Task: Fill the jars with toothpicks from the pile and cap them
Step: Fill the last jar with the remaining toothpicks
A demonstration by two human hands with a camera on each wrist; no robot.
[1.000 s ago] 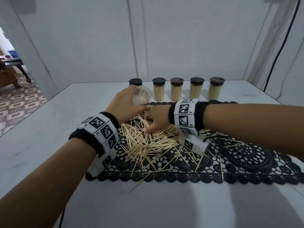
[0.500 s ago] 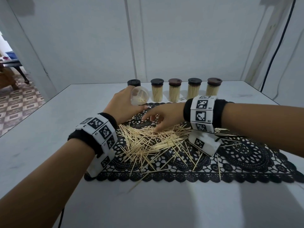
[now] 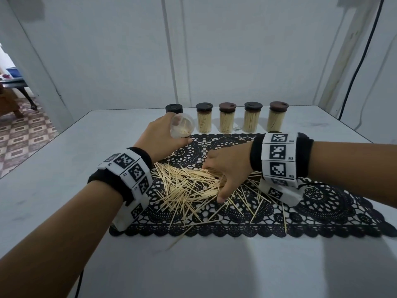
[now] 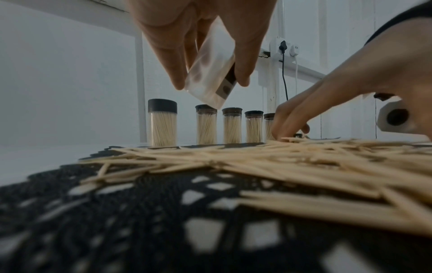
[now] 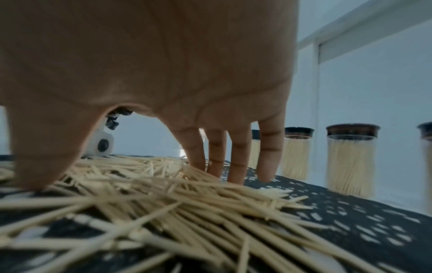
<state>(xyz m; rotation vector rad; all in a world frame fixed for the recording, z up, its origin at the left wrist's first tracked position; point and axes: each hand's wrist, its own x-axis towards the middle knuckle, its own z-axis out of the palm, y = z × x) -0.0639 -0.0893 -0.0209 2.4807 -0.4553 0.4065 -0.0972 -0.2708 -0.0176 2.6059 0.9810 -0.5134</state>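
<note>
White table (image 3: 64, 190), black lace mat (image 3: 322, 211), 5 capped jars (image 3: 226, 120), pale walls (image 3: 257, 50)

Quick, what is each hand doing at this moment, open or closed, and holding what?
Left hand: closed around the open jar, tilted above the mat.
Right hand: open, straight fingers and thumb planted in the toothpicks; nothing gripped yet.
</note>
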